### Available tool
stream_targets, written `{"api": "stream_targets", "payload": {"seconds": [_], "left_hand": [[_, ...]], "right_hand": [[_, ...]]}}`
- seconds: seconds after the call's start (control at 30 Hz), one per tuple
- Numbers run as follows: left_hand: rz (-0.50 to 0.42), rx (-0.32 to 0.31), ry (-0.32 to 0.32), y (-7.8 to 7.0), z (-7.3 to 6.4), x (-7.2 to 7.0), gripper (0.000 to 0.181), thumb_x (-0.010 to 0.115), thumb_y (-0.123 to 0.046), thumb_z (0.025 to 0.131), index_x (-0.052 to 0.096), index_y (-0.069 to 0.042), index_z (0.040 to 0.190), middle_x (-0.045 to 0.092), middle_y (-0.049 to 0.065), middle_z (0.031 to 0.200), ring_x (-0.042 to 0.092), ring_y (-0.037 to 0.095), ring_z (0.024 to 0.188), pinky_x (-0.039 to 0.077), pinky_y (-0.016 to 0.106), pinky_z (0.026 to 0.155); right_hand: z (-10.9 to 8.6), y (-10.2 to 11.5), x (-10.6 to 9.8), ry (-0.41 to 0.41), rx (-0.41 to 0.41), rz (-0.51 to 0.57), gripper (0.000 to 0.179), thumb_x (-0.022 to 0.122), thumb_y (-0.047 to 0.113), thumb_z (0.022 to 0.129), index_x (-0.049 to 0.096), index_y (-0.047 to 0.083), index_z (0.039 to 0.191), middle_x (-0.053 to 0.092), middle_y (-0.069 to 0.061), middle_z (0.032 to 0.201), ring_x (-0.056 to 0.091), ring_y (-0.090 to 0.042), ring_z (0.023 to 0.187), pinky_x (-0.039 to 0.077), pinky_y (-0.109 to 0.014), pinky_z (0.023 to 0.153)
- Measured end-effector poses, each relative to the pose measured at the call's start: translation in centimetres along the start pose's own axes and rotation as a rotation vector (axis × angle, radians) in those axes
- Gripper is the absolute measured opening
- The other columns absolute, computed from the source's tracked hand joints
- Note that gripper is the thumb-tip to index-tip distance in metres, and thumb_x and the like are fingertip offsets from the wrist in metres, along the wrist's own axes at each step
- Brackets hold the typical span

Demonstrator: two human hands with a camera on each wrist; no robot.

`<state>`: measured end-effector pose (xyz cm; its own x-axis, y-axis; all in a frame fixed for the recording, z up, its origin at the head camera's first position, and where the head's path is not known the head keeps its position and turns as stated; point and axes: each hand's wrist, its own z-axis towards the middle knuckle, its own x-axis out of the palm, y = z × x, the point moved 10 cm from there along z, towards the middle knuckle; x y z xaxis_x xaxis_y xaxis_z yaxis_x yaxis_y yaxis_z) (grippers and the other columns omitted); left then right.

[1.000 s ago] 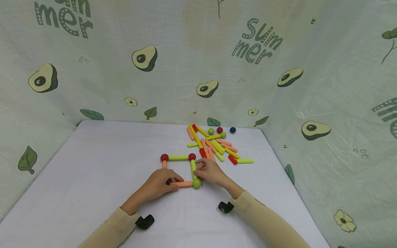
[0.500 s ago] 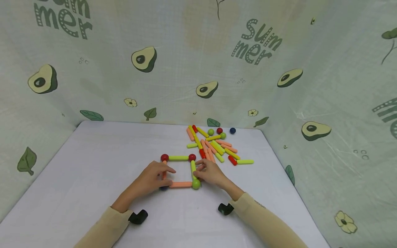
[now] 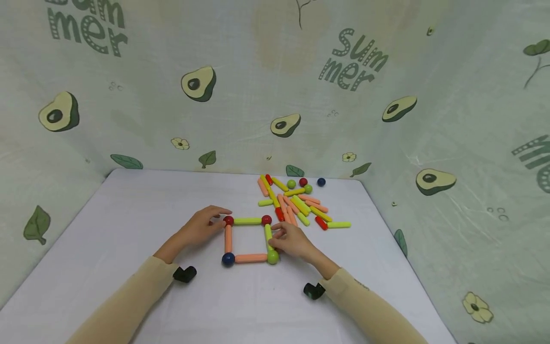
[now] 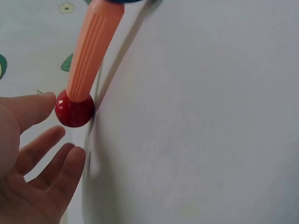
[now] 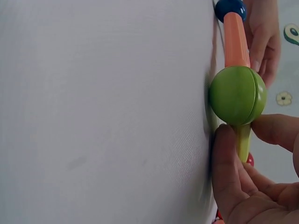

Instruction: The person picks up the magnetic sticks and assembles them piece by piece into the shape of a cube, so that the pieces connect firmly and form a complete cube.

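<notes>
Mid-frame I see two lime rods (image 3: 247, 221) and two salmon rods (image 3: 251, 258), two red balls (image 3: 267, 220), a navy ball (image 3: 228, 259) and a green ball (image 3: 272, 257). Beige sleeves (image 3: 365, 301) show at the bottom; green-and-cream avocados (image 3: 206, 89) pattern the pale backdrop (image 3: 249, 28) up top.

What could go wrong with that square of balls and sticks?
The left hand is right by a red ball, so a nudge might push that corner crooked. The right hand pinches the green stick beside the green ball, so a tug could pull them apart. The loose blue ball farther back might roll if bumped.
</notes>
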<state>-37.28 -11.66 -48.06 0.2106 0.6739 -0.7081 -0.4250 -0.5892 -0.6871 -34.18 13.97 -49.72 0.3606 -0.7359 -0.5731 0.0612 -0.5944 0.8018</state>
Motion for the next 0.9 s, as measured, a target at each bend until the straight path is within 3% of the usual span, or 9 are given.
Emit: {"api": "stream_targets", "payload": {"seconds": [0.17,0.43,0.63,0.73,0.9], "left_hand": [[-0.045,0.017,0.146,0.6,0.8,1.1,0.04,0.064,-0.011,0.107,0.063,-0.016,0.147,0.066,0.006,0.138,0.061,0.029,0.127,0.052,0.053,0.107],[0.023,0.053,0.161,0.4,1.6,1.4,0.034,0.062,-0.01,0.108,0.068,-0.019,0.14,0.069,0.001,0.128,0.062,0.024,0.12,0.052,0.052,0.106],[0.016,-0.007,0.175,1.0,1.5,1.5,0.035,0.062,-0.012,0.108,0.067,-0.023,0.141,0.069,-0.002,0.127,0.061,0.022,0.119,0.05,0.052,0.108],[0.002,-0.02,0.178,1.1,1.5,1.5,0.035,0.062,-0.012,0.108,0.067,-0.023,0.141,0.069,-0.003,0.127,0.061,0.021,0.118,0.05,0.052,0.109],[0.007,-0.021,0.184,1.1,1.4,1.5,0.035,0.063,-0.013,0.108,0.067,-0.023,0.141,0.069,-0.003,0.126,0.06,0.021,0.117,0.051,0.051,0.108]], "right_hand": [[0.0,0.1,0.1,0.015,-0.022,0.011,0.05,0.079,0.029,0.097,0.063,0.007,0.139,0.071,-0.003,0.108,0.072,-0.014,0.082,0.059,-0.03,0.076],[-0.3,-0.5,-1.4,-0.005,-0.009,-0.021,0.047,0.075,0.027,0.1,0.062,0.009,0.141,0.071,-0.002,0.105,0.073,-0.016,0.08,0.061,-0.031,0.076],[-0.5,-0.6,-6.2,-0.216,-0.086,-0.251,0.035,0.077,0.016,0.098,0.07,0.006,0.131,0.073,-0.004,0.108,0.068,-0.015,0.083,0.06,-0.033,0.075],[-0.7,-1.3,-9.1,-0.314,-0.079,-0.391,0.032,0.076,0.012,0.097,0.072,0.005,0.129,0.072,-0.008,0.109,0.065,-0.019,0.087,0.059,-0.038,0.081],[-0.8,-3.2,-12.4,-0.362,-0.027,-0.562,0.034,0.076,0.008,0.096,0.071,-0.001,0.128,0.071,-0.017,0.111,0.063,-0.03,0.096,0.057,-0.049,0.091]]}}
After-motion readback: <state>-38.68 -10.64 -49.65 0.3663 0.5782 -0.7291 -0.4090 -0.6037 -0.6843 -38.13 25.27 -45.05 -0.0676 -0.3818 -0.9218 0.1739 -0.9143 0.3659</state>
